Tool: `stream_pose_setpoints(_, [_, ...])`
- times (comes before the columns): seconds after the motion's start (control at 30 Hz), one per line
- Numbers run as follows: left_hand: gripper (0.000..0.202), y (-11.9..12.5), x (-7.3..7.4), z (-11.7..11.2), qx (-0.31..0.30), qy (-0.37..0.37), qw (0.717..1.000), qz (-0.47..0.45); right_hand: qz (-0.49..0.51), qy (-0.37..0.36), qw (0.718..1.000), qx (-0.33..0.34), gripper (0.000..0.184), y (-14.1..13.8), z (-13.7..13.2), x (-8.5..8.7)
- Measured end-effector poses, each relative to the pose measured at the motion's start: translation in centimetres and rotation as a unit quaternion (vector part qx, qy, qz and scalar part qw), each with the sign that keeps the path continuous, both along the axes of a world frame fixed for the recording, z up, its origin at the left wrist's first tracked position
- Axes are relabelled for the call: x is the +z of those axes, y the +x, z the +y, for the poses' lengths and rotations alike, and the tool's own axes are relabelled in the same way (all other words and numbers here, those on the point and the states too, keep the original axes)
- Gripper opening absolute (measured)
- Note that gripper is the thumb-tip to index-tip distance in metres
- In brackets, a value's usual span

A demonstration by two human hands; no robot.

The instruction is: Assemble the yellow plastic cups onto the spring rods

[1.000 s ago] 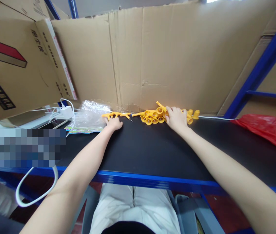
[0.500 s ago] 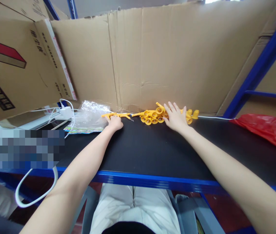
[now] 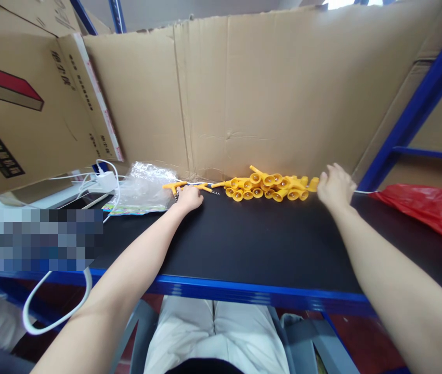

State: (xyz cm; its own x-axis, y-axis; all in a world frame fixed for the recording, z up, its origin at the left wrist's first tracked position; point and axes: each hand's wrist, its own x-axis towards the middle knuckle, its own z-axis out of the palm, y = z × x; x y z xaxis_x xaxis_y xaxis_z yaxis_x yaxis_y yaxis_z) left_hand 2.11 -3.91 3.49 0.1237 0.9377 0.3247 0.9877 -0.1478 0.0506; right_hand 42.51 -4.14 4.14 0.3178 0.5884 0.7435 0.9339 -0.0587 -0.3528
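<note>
My left hand (image 3: 190,198) is closed on a yellow corkscrew (image 3: 206,187) with a T-shaped handle; its metal spiral shows beside the fingers. Left of it, another yellow corkscrew (image 3: 172,186) has its handle against the plastic bag, its spiral partly behind the hand. Along the back lies a pile of several yellow corkscrews with bell-shaped caps (image 3: 258,193), most with open ends facing me. At the right end of this pile, my right hand (image 3: 336,188) rests by the last yellow cap (image 3: 313,184), fingers loosely bent and partly hidden. I see nothing held in it.
A clear plastic bag (image 3: 143,189) lies left of my left hand, near a white charger (image 3: 106,181) and cables. A red plastic bag (image 3: 427,208) is at the right. Cardboard (image 3: 275,93) stands behind the black tabletop (image 3: 260,244); a blue post (image 3: 412,104) rises at right.
My right hand has moved right, off the pile to its end, uncovering several yellow caps. My left hand has shifted slightly right, and a metal spiral now shows left of it.
</note>
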Motion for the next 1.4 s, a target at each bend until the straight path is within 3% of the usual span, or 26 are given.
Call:
stream_pose_setpoints(0.17, [0.027,0.1,-0.2,0.1,-0.009,0.012,1.000,0.002,0.056,-0.116,0.992,-0.017,0.049,3.3,1.0,-3.1])
stream_pose_setpoints(0.3, [0.026,0.3,-0.1,0.0,-0.039,-0.012,0.999,-0.004,0.070,-0.179,0.981,-0.007,0.048,4.3,1.9,-4.2])
stream_pose_setpoints(0.43, [0.029,0.4,0.0,-0.1,-0.056,0.000,0.998,-0.010,0.060,-0.208,0.976,-0.013,0.049,4.3,2.0,-4.2])
stream_pose_setpoints(0.6, [0.028,-0.1,-0.6,0.5,-0.029,0.051,0.998,-0.001,0.063,-0.270,0.960,-0.041,0.053,3.8,1.6,-3.9])
stream_pose_setpoints(0.83, [0.040,-0.7,-1.7,1.3,-0.029,-0.068,0.996,0.046,0.053,-0.331,0.941,-0.052,0.054,3.6,1.7,-3.7])
stream_pose_setpoints(1.13, [0.041,-0.3,-1.3,0.7,-0.025,-0.076,0.995,0.062,0.012,-0.379,0.925,-0.014,0.048,4.6,3.5,-4.0])
stream_pose_setpoints(1.4, [0.041,0.1,-1.2,0.4,-0.009,-0.082,0.994,0.071,0.052,-0.411,0.910,-0.021,0.052,4.7,5.6,-3.8])
